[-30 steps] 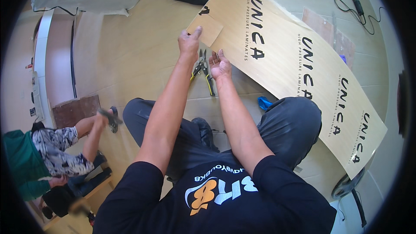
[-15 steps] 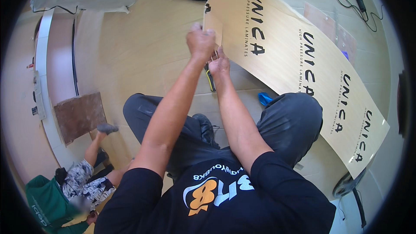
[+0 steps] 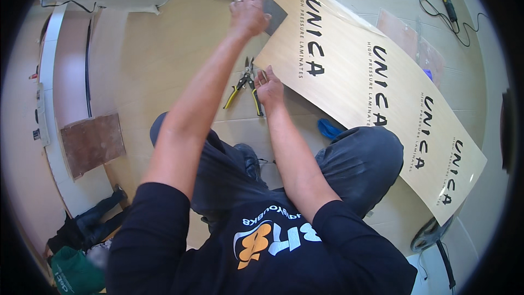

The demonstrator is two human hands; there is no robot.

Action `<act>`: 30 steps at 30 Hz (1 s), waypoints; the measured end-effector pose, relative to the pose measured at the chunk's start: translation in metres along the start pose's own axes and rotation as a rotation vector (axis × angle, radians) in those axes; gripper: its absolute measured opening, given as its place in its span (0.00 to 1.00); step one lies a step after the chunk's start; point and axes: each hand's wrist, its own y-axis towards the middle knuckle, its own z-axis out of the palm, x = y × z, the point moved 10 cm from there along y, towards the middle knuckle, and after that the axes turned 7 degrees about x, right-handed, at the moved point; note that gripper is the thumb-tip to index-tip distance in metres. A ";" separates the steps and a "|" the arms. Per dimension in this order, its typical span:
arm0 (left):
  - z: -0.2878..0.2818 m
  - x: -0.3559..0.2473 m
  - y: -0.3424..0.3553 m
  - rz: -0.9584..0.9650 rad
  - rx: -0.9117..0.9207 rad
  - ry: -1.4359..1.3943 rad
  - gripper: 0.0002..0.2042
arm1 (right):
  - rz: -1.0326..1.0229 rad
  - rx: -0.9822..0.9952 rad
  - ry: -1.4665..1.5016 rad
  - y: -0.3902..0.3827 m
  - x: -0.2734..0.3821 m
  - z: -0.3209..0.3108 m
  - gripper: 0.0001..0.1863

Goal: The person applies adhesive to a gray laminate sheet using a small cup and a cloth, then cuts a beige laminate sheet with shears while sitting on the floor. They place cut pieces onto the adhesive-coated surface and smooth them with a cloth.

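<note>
A large tan laminate sheet point(image 3: 349, 60) with dark lettering slants from the far middle to the near right. My left hand point(image 3: 250, 15) is at its far left edge, fingers bent beside a dark grey flap point(image 3: 274, 15). Whether that flap is the sheet's folded underside or a separate piece, I cannot tell. My right hand point(image 3: 269, 88) is palm up at the sheet's near left corner, its thumb against the edge and its fingers curled. Just left of it, yellow-and-black snips point(image 3: 246, 79) lie on the floor with jaws and handles spread.
A blue crumpled thing point(image 3: 329, 129) lies by my right knee. Past the sheet are a pinkish board point(image 3: 401, 38) and a corded power tool point(image 3: 447, 5). A brown board point(image 3: 93, 145) leans at the left. A person in green point(image 3: 79, 270) is at the lower left.
My left hand has moved up and away from my right hand, and the dark grey flap now shows. The snips appear in full with handles spread. The person at lower left has shifted.
</note>
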 end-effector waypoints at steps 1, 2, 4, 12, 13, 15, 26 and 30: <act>0.005 0.010 0.008 -0.020 0.067 -0.013 0.35 | 0.004 -0.001 0.000 -0.002 -0.001 -0.001 0.17; 0.009 0.018 0.013 -0.043 0.127 -0.022 0.38 | 0.005 0.049 -0.011 -0.003 -0.002 0.002 0.17; 0.016 0.007 0.020 0.043 0.218 0.186 0.44 | 0.025 0.017 -0.026 -0.007 -0.004 -0.001 0.17; 0.053 -0.041 0.036 0.432 0.576 0.636 0.50 | 0.007 -0.028 -0.017 0.000 0.000 -0.003 0.17; 0.062 -0.045 0.035 0.492 0.615 0.646 0.48 | 0.008 -0.043 -0.007 0.002 0.000 -0.006 0.18; 0.063 -0.052 0.048 0.511 0.543 0.628 0.42 | 0.005 -0.068 0.001 0.004 0.001 -0.008 0.18; 0.043 0.072 0.067 -0.038 0.534 -0.332 0.17 | -0.001 -0.070 -0.105 0.010 0.002 -0.022 0.15; 0.076 0.103 0.075 -0.145 0.654 -0.533 0.15 | -0.001 -0.116 -0.120 0.008 0.003 -0.025 0.16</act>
